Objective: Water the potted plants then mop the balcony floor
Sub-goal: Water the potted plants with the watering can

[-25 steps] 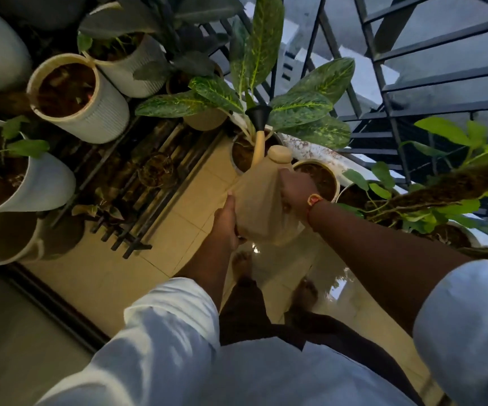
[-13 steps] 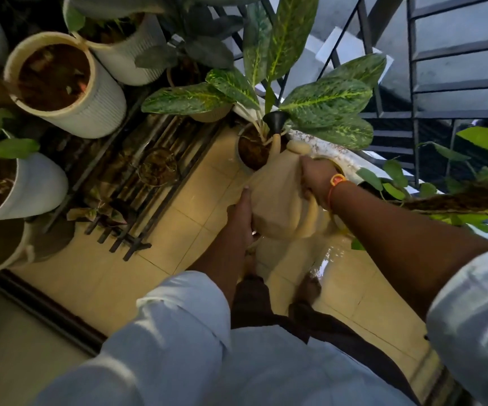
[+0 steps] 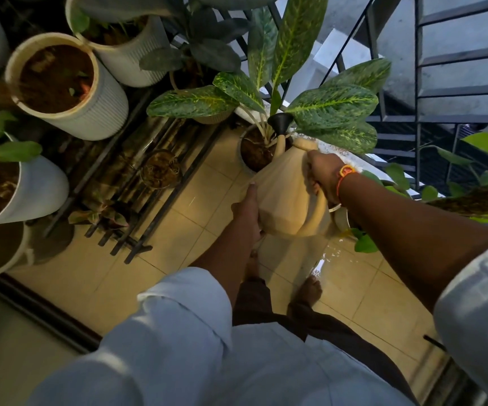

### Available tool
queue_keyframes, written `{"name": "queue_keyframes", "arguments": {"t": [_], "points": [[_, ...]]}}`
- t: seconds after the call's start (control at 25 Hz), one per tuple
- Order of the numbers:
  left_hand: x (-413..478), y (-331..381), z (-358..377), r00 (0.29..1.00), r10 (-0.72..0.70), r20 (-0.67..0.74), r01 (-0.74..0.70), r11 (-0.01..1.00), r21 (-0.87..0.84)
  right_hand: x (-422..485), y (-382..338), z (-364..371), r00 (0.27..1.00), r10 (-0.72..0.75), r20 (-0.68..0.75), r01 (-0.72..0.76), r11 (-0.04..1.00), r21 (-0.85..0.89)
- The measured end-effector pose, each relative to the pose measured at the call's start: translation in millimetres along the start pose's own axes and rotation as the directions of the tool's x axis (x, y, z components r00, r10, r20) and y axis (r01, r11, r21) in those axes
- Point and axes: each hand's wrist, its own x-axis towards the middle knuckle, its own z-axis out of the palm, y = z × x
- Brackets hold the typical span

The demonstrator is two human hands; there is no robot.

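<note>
A cream watering can [image 3: 283, 197] is tilted forward, its black nozzle [image 3: 280, 122] over the soil of a pot [image 3: 244, 155] holding a plant with big speckled green leaves [image 3: 333, 104]. My right hand [image 3: 323, 174] grips the can's handle at the top. My left hand [image 3: 247, 212] supports the can's body from the lower left side. No water stream is visible. No mop is in view.
Several white ribbed pots [image 3: 90, 112] stand on a dark metal rack [image 3: 137, 183] at the left. More potted plants [image 3: 471, 177] line the black railing [image 3: 418, 83] at the right. The tiled floor [image 3: 178, 259] shows a wet patch [image 3: 324, 259] by my bare feet [image 3: 310, 291].
The can has moved forward and tipped further, bringing the nozzle down among the speckled leaves over the pot. Both hands stay on it.
</note>
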Motion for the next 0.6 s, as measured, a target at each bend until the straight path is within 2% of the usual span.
{"name": "queue_keyframes", "arguments": {"t": [0.6], "points": [[-12,-8,3,0.999,0.017,0.028,-0.017,1.000,-0.007,-17,-4,-8,1.000,-0.013,-0.002,0.013,1.000,0.000]]}}
